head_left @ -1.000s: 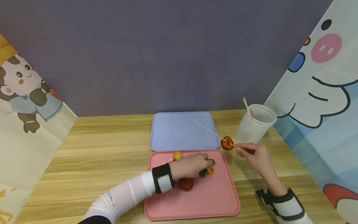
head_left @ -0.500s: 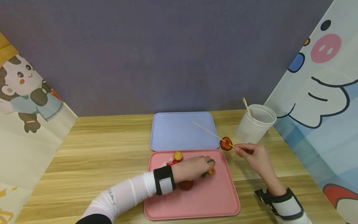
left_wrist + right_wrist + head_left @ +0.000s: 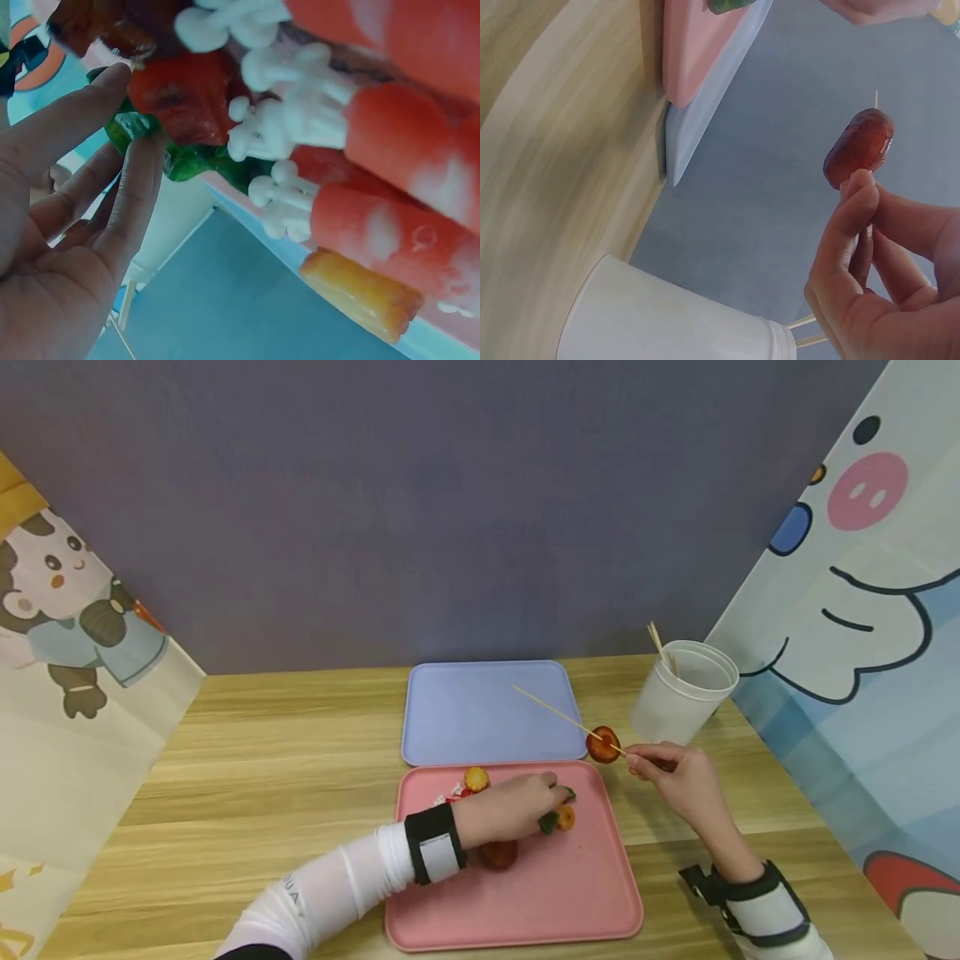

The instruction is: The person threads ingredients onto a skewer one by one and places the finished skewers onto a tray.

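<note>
My right hand [image 3: 686, 781] pinches the near end of a thin wooden skewer [image 3: 551, 706], held slantwise above the table. A round, glossy reddish-brown food piece [image 3: 603, 745] is threaded on the skewer close to the fingertips; the right wrist view shows this brown piece [image 3: 860, 146] edge-on. Over the pink tray [image 3: 517, 902], my left hand [image 3: 510, 810] pinches a glossy green pepper piece [image 3: 127, 131] between its fingertips, partly hidden by the fingers. Several red rolls with white enoki tips [image 3: 292, 112] lie beside it. An orange piece [image 3: 565, 817] rests by the fingers.
Behind the pink tray lies a blue tray [image 3: 480, 710]. At the right stands a white bucket [image 3: 678, 702] with several skewers [image 3: 660, 643] leaning in it. A yellow corn piece [image 3: 476, 778] and another brown round piece [image 3: 498, 855] lie on the pink tray near the left wrist.
The skewer and its brown piece have shifted slightly left with my right hand. My left hand has stayed at the green pepper, with only small finger movements.
</note>
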Demonstrator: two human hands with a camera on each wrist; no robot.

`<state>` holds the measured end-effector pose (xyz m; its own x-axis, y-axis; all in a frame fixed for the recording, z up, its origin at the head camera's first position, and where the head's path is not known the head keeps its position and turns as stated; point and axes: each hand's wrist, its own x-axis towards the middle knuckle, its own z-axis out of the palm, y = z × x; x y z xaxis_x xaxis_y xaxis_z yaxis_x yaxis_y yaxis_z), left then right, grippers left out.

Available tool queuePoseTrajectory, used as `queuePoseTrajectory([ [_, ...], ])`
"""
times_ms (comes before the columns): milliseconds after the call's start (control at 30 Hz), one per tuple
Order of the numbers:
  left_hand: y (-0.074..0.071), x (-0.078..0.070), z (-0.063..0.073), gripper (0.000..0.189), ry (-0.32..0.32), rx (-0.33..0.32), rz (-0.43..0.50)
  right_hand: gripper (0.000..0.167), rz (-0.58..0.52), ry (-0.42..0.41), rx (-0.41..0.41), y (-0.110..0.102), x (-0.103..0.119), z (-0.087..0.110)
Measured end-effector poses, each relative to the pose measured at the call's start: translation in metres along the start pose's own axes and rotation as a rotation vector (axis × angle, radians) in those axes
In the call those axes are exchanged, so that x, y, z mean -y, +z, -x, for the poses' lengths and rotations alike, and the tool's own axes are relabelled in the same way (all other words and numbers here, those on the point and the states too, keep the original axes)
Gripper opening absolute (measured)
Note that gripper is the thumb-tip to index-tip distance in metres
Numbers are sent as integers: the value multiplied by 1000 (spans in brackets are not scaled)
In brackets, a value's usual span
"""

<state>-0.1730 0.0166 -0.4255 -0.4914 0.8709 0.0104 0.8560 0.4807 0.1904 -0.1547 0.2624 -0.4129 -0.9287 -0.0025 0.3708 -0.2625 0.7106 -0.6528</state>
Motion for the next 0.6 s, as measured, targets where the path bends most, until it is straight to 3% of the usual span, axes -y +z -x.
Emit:
queuePoseTrajectory([
  [133, -1, 5, 4, 16, -28, -63, 91, 10, -7, -8, 1, 1, 1, -2],
  [267, -3, 11, 11, 15, -74, -151, 159, 10, -11, -7, 4, 3, 3, -5],
  [600, -16, 32, 29, 19, -253, -441, 400, 12, -90, -13, 32, 6, 13, -15],
])
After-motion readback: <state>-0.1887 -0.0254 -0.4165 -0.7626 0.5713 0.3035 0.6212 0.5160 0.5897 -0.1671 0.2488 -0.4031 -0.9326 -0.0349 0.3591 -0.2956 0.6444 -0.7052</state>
